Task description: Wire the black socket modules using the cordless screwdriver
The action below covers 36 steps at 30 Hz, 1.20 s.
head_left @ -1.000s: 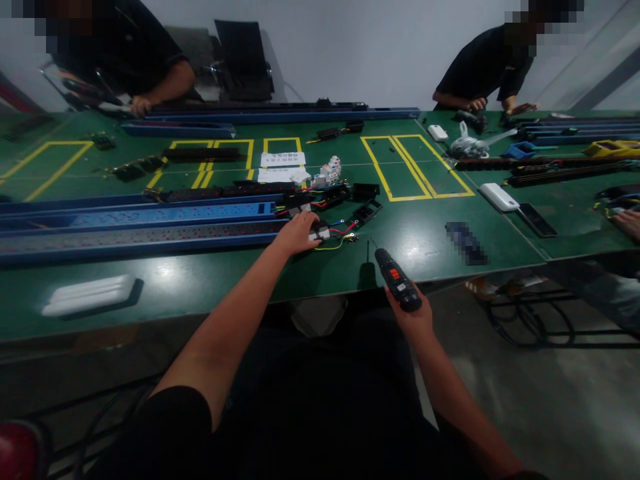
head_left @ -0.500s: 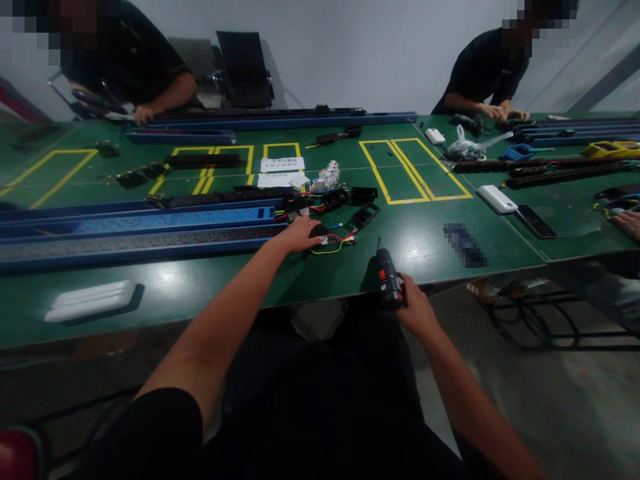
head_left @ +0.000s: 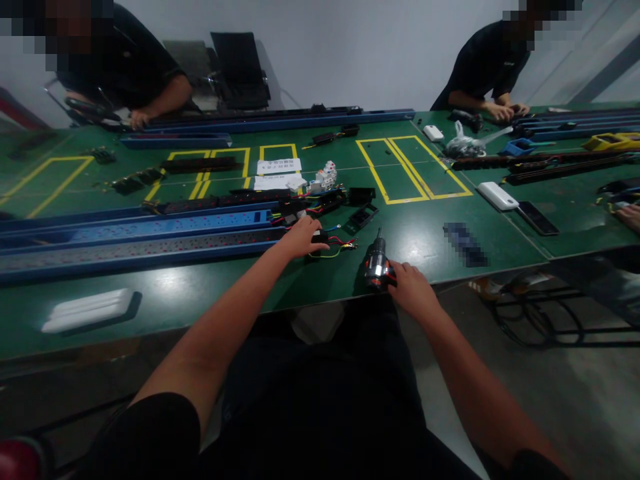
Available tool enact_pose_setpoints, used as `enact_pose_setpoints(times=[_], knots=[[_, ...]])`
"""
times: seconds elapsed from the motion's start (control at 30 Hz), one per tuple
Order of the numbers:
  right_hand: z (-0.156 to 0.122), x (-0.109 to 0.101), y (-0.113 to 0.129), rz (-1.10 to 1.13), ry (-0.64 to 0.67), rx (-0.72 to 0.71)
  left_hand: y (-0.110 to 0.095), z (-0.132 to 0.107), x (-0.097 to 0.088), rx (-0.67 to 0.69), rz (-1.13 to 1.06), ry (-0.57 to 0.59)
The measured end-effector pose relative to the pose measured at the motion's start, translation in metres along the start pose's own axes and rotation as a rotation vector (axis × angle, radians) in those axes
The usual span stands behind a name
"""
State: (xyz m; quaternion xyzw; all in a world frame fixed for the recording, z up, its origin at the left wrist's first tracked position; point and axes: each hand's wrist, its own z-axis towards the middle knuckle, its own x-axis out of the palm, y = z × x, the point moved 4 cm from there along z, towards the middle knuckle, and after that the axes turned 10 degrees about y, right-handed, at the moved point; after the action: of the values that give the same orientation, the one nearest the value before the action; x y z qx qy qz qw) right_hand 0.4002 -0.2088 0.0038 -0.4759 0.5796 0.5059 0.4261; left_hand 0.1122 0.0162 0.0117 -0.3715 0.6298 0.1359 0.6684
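Note:
My left hand [head_left: 303,238] is closed around the black end piece [head_left: 320,236] of a long power strip [head_left: 200,243]. Red, blue and yellow-green wires [head_left: 345,245] with ring terminals stick out beyond that end. My right hand [head_left: 413,288] grips a black and orange cordless drill [head_left: 377,267] at the table's front edge. The drill's bit points away from me, and its handle is partly hidden by the fingers. Small black housings [head_left: 364,215] and a cluster of white terminal parts [head_left: 323,177] lie beyond my left hand.
Blue trays [head_left: 30,270] run along the left of the green table [head_left: 300,293]. White bars [head_left: 90,310] lie front left. A white power bank [head_left: 497,196] and a phone [head_left: 537,218] are at right. Co-workers' hands [head_left: 140,118] are at the far side and right edge.
The drill, in my right hand, has moved slightly left and forward over the table and rolled to another angle. My left hand stays at the strip's end, with its fingers slightly shifted.

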Motion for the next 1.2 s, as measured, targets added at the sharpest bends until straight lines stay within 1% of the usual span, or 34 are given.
enact_pose_setpoints(times=[0.1, 0.2, 0.3, 0.43, 0.57, 0.67, 0.73, 0.83, 0.87, 0.97, 1.03, 1.2], knots=[[0.006, -0.001, 0.005, -0.038, -0.013, -0.042, 0.002, 0.008, -0.009, -0.038, -0.1, 0.055], [0.01, -0.006, 0.006, -0.092, 0.017, -0.062, 0.008, 0.023, -0.018, -0.079, -0.074, 0.14], [0.014, -0.012, 0.002, -0.124, 0.082, -0.057, 0.015, 0.042, -0.023, -0.129, -0.039, 0.249], [0.017, -0.02, -0.001, -0.044, 0.168, -0.109, 0.023, 0.067, -0.021, -0.147, -0.009, 0.4], [0.021, -0.028, -0.003, 0.017, 0.216, -0.116, 0.029, 0.085, -0.014, -0.15, -0.019, 0.502], [0.024, -0.032, -0.003, 0.019, 0.233, -0.099, 0.033, 0.094, -0.01, -0.16, -0.097, 0.517], [0.026, -0.034, -0.003, 0.035, 0.239, -0.095, 0.035, 0.1, -0.009, -0.156, -0.163, 0.473], [0.029, -0.034, -0.004, 0.074, 0.259, -0.078, 0.035, 0.109, -0.008, -0.137, -0.199, 0.412], [0.03, -0.033, -0.004, 0.085, 0.273, -0.071, 0.035, 0.111, -0.006, -0.134, -0.201, 0.424], [0.033, -0.032, -0.004, 0.111, 0.303, -0.069, 0.037, 0.115, 0.003, -0.158, -0.209, 0.52], [0.035, -0.032, -0.003, 0.116, 0.315, -0.07, 0.04, 0.115, 0.007, -0.168, -0.214, 0.555], [0.038, -0.031, -0.003, 0.035, 0.311, -0.066, 0.046, 0.112, 0.008, -0.108, -0.226, 0.523]])
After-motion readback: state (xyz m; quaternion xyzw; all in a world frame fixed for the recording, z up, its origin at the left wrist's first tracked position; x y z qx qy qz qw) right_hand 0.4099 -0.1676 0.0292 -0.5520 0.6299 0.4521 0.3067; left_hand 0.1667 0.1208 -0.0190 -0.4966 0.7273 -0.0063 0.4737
